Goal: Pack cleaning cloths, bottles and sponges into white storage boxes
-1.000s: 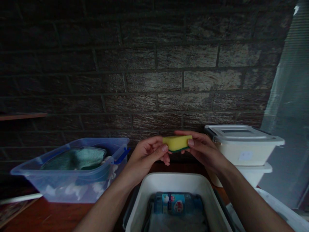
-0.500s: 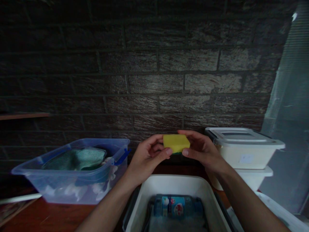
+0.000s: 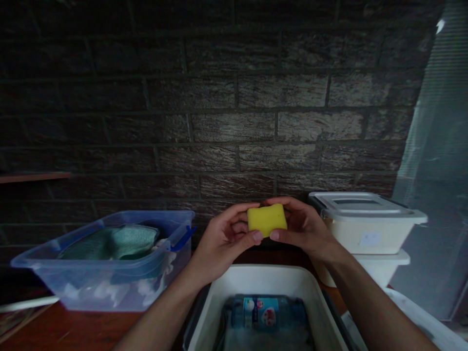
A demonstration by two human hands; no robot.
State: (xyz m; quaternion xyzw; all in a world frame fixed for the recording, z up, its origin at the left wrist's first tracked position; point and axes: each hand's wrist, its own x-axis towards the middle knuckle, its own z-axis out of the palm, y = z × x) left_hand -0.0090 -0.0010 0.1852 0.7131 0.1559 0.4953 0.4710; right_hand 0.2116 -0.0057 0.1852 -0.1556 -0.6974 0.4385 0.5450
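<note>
A yellow sponge (image 3: 266, 219) is held up between my two hands, its broad yellow face turned towards me. My left hand (image 3: 228, 236) pinches its left end, thumb at the lower edge and fingers behind. On the other end, my right hand (image 3: 302, 224) grips in the same way, with its thumb at the lower right corner. The sponge's green side is hidden now. Below the hands stands a white bin (image 3: 268, 273), in which a clear plastic bottle (image 3: 263, 312) with a blue label lies on its side.
To the left, a clear bluish tub (image 3: 106, 263) holds a green cloth-like item (image 3: 135, 240) and white pieces. Two white boxes (image 3: 365, 234) are stacked at the right. A white tray-like thing (image 3: 420, 317) lies at the lower right. Behind everything rises a dark brick wall (image 3: 256, 126).
Both hands have tilted the sponge, so its yellow face now points at me and the green underside no longer shows. My thumbs have come closer together along its lower edge.
</note>
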